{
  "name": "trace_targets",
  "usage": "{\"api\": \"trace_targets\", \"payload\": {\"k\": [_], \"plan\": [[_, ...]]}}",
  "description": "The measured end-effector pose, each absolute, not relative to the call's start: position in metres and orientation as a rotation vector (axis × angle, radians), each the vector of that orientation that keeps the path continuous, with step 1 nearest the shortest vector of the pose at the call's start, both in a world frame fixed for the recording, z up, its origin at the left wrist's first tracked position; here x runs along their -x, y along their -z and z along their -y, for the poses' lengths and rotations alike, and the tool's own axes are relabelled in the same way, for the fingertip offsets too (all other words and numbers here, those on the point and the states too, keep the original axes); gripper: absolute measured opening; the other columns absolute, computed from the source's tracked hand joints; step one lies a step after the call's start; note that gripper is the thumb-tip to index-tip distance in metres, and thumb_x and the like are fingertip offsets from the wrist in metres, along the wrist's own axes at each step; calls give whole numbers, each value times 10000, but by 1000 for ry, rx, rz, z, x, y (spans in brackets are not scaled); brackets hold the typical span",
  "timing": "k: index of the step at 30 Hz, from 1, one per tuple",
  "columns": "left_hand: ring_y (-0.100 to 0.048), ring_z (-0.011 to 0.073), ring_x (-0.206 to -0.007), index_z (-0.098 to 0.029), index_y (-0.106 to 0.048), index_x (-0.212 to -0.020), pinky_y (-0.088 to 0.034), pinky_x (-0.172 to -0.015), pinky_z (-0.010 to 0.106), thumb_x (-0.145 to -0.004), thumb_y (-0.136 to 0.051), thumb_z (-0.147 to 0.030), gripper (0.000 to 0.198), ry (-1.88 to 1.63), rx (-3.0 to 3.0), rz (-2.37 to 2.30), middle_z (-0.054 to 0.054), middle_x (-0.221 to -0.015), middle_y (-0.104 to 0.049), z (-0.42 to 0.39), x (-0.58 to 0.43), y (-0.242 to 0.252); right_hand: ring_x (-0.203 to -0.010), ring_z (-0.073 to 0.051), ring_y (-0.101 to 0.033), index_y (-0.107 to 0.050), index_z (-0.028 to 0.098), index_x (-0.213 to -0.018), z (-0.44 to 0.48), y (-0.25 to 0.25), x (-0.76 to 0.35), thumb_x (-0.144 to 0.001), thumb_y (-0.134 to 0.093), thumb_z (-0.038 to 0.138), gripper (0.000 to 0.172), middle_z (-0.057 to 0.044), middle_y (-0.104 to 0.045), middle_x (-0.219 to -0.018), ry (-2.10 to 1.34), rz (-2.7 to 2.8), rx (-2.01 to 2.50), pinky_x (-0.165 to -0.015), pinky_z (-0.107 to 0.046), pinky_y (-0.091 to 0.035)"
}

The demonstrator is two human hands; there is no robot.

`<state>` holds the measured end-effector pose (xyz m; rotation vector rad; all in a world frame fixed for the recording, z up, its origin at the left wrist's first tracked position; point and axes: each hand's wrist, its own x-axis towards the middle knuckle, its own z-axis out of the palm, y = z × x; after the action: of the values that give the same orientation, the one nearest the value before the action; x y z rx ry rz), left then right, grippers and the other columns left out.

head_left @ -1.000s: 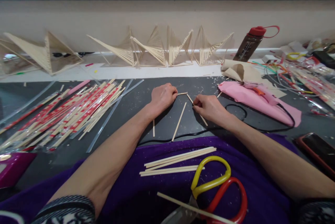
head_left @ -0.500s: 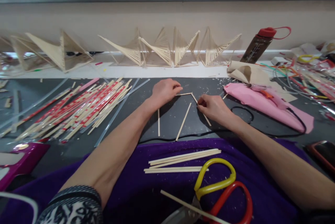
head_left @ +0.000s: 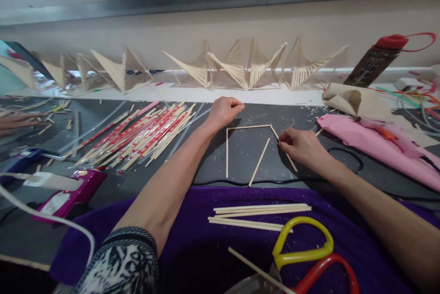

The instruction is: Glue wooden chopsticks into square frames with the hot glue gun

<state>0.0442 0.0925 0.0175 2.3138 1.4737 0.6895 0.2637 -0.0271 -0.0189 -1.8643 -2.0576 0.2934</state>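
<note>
Thin wooden sticks form a three-sided outline on the dark table: a far stick (head_left: pixel 249 126), a left stick (head_left: pixel 227 154) and a right stick (head_left: pixel 291 162). Inside the outline lies a loose slanted stick (head_left: pixel 259 162). My right hand (head_left: pixel 302 145) pinches the right stick partway along between thumb and fingers. Just beyond the far left corner, my left hand (head_left: pixel 224 113) hovers with its fingers drawn together; no stick shows at its tips. Closer to me, several cut sticks (head_left: pixel 257 210) rest on purple cloth (head_left: pixel 185 239), beside scissors with a yellow and a red handle (head_left: pixel 305 255).
Wrapped chopsticks (head_left: pixel 137 131) lie left. Finished stick models (head_left: pixel 227 71) line the back ledge. A bottle (head_left: pixel 374 60), pink wrap (head_left: pixel 371 142) and black cord (head_left: pixel 213 181) are around. A magenta power strip (head_left: pixel 74 197) sits at left, and another person's hand (head_left: pixel 17 122) shows far left.
My left hand has lifted off the far left corner, uncovering it. My right hand stays on the right stick. The view has swung left and tilted, bringing another person's hand into sight.
</note>
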Motion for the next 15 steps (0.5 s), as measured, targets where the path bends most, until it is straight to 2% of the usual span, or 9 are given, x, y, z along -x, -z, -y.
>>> {"api": "trace_targets", "payload": {"k": [4,7,15], "plan": [[-571,175,-921,-235,-700,-974,-431,-804,280,-810,-490,-270,269,-637,-2654,-1328,10,-995,-680,-78,-66,-7,-671,-157,-609,-645,181,-843,28,15,-261,-772,-512,254,167,-27,-682,-729,-299,2053,1883,-595,-229,-363],[-521,192,-979,-246,-682,-1013,-417,-835,302,-828,-486,-255,269,-580,-2839,-1204,14,-1019,-659,-67,-85,0,-676,-154,-606,-642,182,-844,28,13,-260,-777,-508,244,163,-33,-686,-746,-289,2059,1896,-593,-227,-355],[-502,190,-901,-271,-699,-958,-417,-729,293,-851,-453,-259,268,-456,-2889,-1215,21,-975,-644,-69,-98,9,-670,-149,-601,-634,186,-834,26,17,-261,-764,-514,225,144,-27,-682,-748,-302,2047,1867,-596,-221,-356]]}}
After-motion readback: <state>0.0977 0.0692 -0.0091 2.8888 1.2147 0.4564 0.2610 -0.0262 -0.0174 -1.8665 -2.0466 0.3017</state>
